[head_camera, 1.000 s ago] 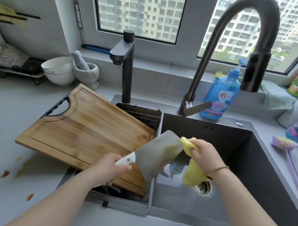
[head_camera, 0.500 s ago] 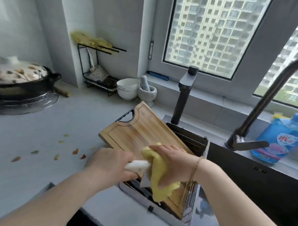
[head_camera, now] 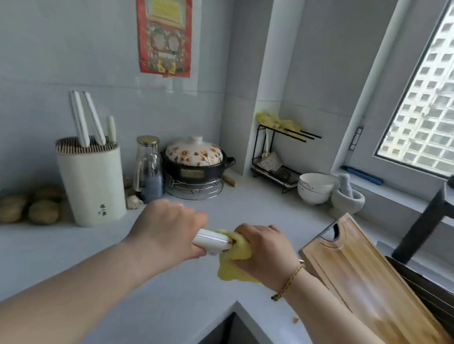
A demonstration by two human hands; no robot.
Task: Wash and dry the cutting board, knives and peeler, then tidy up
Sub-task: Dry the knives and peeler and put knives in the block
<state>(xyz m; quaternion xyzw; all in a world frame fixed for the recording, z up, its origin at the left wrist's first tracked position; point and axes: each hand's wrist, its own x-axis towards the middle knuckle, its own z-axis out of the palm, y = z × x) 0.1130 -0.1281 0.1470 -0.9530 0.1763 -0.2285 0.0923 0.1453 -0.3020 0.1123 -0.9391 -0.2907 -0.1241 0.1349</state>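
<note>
- My left hand [head_camera: 166, 229] sits just left of the frame's centre, back of the hand up, fingers curled tight round the white handle of the knife [head_camera: 212, 240].
- The knife lies roughly level between my two hands, above the pale countertop [head_camera: 61, 247]. Only the handle shows; the blade is hidden.
- My right hand [head_camera: 266, 249] is just right of centre, fingers curled and clamped on the yellow cloth [head_camera: 232, 265], which is bunched against the end of the handle and hangs below my palm.
- A gold bracelet [head_camera: 290, 280] circles my right wrist.
- The cutting board [head_camera: 366, 287] fills the lower right of the frame, tilted, its cut-out grip toward the upper end and its lower part over a dark basin.
- A black tap [head_camera: 423, 230] stands at the right edge, just beyond the board.
- At mid left a white knife block [head_camera: 90, 184] holds three white-handled knives, with brown potatoes [head_camera: 29, 207] beside it at the left edge.
- Behind my hands, near the centre, stand a glass bottle [head_camera: 148, 168] and a dark pot with a flowered lid [head_camera: 194, 154] on a wire stand.
- Toward the right, under the window, are a white bowl [head_camera: 315, 187] and a stone mortar with pestle [head_camera: 347, 199], touching or nearly so.
</note>
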